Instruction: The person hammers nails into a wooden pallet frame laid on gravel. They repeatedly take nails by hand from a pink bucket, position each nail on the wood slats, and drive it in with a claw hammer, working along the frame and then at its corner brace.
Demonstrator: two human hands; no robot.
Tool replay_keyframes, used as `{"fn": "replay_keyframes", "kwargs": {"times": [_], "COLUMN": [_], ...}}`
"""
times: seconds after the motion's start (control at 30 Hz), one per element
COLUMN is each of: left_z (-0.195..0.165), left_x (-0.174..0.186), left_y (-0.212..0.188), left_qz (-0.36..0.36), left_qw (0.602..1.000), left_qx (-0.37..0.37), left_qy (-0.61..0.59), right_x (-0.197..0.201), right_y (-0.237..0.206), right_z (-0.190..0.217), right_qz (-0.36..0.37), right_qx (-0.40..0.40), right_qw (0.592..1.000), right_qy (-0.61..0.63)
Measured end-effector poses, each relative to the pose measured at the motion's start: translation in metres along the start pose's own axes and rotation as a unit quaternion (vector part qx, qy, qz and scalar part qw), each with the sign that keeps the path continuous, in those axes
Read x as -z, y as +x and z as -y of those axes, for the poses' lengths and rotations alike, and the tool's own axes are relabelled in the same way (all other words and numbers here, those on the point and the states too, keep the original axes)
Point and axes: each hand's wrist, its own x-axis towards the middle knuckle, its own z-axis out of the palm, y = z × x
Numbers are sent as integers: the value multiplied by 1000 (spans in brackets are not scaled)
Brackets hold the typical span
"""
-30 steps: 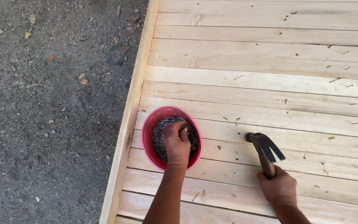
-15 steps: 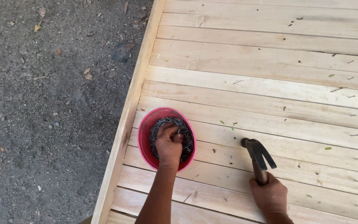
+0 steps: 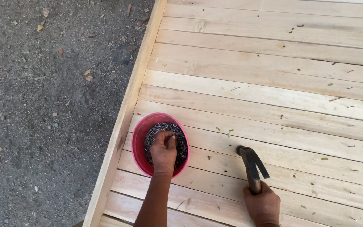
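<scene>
Nails (image 3: pixel 180 138) fill the pink plastic bowl (image 3: pixel 138 143), which sits on the pale wooden slats (image 3: pixel 274 105) close to the platform's 9 o'clock edge, beside the gravel ground (image 3: pixel 43 126). Left hand (image 3: pixel 163 150) is down among them, fingers bunched together on the nails much as half a second ago, though whether any nail is actually pinched cannot be told. Right hand (image 3: pixel 262 205), at 5 o'clock from the bowl, is wrapped tight round the handle of a claw hammer (image 3: pixel 252 162). Compared with a second ago, the hammer head has dropped nearer the boards, its face pointing toward 11 o'clock. Bowl unmoved.
</scene>
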Motion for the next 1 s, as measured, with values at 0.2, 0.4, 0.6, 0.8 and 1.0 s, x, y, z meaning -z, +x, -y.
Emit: {"fn": "replay_keyframes", "kwargs": {"times": [0.2, 0.4, 0.6, 0.8, 1.0], "left_z": [-7, -42, -62, -28, -10], "left_x": [3, 6, -62, -112, -125], "left_y": [0, -12, -42, -41, -44], "left_qz": [-29, -57, 116, 182, 153], "left_qw": [1000, 972, 972, 961, 956], "left_qx": [-1, -227, -193, -197, -211], "left_qy": [1, 26, -70, 66, 137], "right_x": [8, 6, 3, 7, 14], "right_y": [-2, -3, -4, -9, -15], "right_z": [8, 3, 0, 6, 17], "right_qz": [45, 39, 21, 21, 32], "right_qx": [-49, -18, -9, -17, -31], "right_qw": [998, 999, 999, 999, 999], "right_qy": [-8, 25, 47, 38, 32]}}
